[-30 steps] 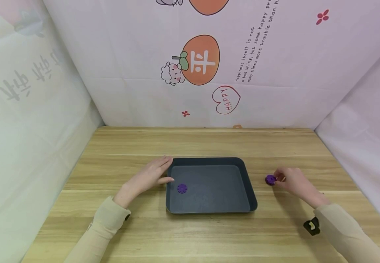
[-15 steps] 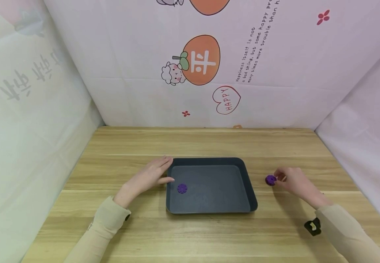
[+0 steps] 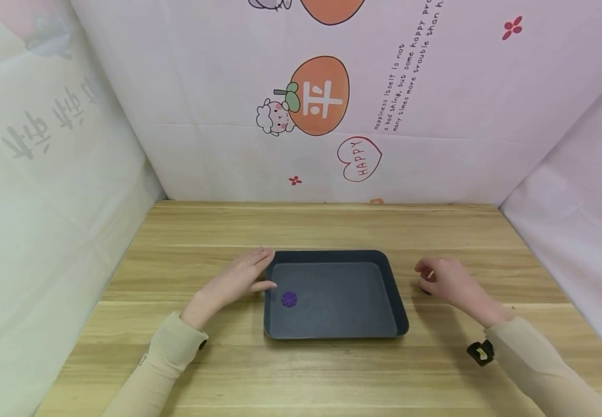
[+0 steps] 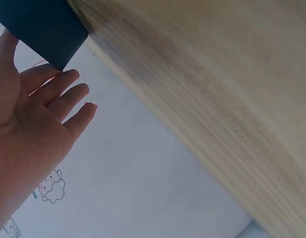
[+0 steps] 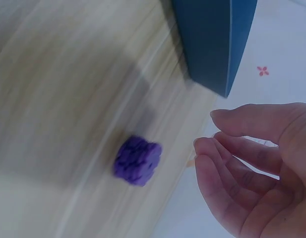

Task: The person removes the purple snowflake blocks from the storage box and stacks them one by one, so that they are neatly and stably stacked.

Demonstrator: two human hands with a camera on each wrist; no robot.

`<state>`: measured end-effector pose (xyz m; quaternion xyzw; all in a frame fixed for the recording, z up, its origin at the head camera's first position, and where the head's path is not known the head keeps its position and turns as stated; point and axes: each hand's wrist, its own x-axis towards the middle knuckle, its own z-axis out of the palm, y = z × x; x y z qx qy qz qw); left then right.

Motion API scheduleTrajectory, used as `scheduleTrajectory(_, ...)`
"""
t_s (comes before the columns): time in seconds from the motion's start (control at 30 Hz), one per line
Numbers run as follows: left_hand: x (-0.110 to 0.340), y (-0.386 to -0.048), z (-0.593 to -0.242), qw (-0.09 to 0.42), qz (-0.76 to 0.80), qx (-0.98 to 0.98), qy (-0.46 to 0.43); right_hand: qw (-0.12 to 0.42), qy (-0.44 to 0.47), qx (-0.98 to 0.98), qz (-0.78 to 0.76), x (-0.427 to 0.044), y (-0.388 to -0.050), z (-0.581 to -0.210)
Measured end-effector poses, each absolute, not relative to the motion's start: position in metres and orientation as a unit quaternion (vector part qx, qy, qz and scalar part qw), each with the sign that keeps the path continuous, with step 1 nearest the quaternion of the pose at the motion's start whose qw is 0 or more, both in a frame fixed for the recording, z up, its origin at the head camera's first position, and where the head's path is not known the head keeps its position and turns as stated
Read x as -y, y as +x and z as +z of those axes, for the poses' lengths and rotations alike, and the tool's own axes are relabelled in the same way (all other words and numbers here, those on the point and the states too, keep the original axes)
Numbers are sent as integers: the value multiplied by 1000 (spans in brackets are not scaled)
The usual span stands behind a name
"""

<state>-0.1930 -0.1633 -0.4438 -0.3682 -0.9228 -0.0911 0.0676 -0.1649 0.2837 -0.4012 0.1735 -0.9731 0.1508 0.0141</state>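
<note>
A dark grey tray (image 3: 338, 301) lies on the wooden table with one purple notched disc (image 3: 289, 299) near its left side. My left hand (image 3: 235, 278) rests against the tray's back-left corner, fingers extended and thumb over the left rim. To the right of the tray hovers my right hand (image 3: 451, 282), its fingers loosely bent. In the right wrist view, nothing shows between that hand's thumb and fingertips (image 5: 206, 145). A small stack of purple notched discs (image 5: 138, 161) sits on the table below it; in the head view the hand hides nearly all of the stack.
The wooden tabletop (image 3: 332, 376) extends around the tray. White printed cloth (image 3: 202, 145) stands behind the table and along both sides. Beneath my right sleeve, a dark strap piece (image 3: 480, 352) hangs at the wrist.
My right hand has let go of the purple stack and moved up and to the left, over it. My left hand, the tray and the disc inside it stay in place.
</note>
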Motion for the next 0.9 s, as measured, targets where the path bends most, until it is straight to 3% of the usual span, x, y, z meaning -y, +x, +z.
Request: scheduleTrajectory(0.9,162,-190,-438,56,-28,931,-360,19,249,953,171,-226,-170,-393)
